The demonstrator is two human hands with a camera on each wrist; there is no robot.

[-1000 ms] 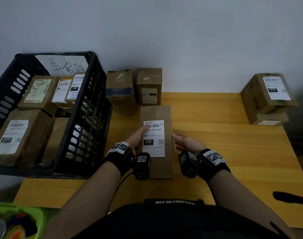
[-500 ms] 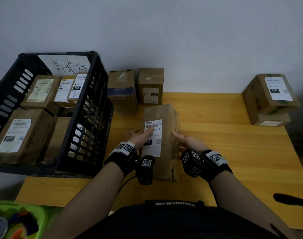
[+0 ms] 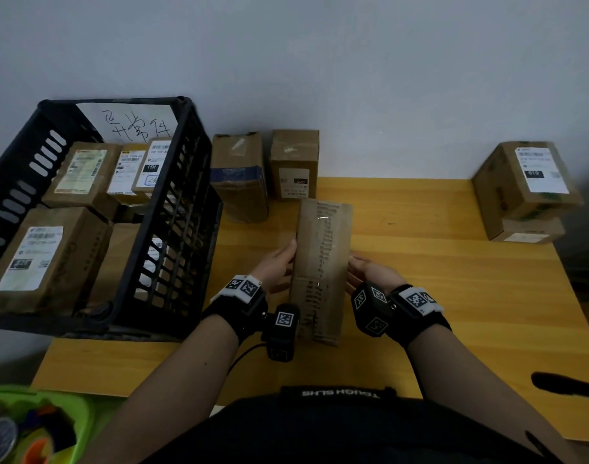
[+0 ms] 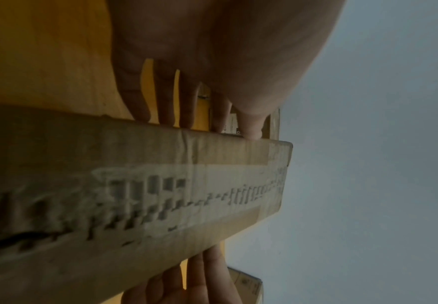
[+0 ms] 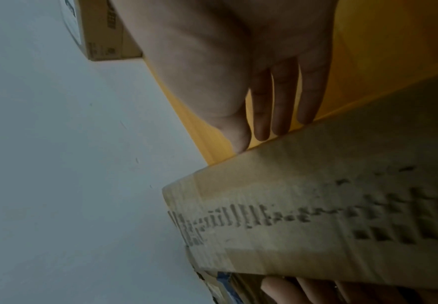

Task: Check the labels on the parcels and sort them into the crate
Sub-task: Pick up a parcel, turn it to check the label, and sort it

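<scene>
A long cardboard parcel (image 3: 323, 262) stands on its narrow side on the yellow table (image 3: 453, 313), taped printed face up; its label is hidden. My left hand (image 3: 281, 264) presses flat on its left side and my right hand (image 3: 361, 272) on its right side. In the left wrist view the left hand (image 4: 199, 121) lies straight-fingered along the parcel (image 4: 160, 195). The right wrist view shows the right hand (image 5: 269, 131) straight-fingered against the parcel (image 5: 316, 216). The black crate (image 3: 185, 202) at the left holds several labelled parcels.
Two brown parcels (image 3: 239, 175) (image 3: 294, 162) stand against the wall behind the held one. Two more are stacked at the table's far right (image 3: 527, 182). A green bin (image 3: 35, 426) sits low at the left, a dark object (image 3: 564, 385) at the right edge.
The parcel has been rolled from lying flat with its white label up onto its narrow side, so the label has turned out of sight. Both hands have shifted to its flanks.
</scene>
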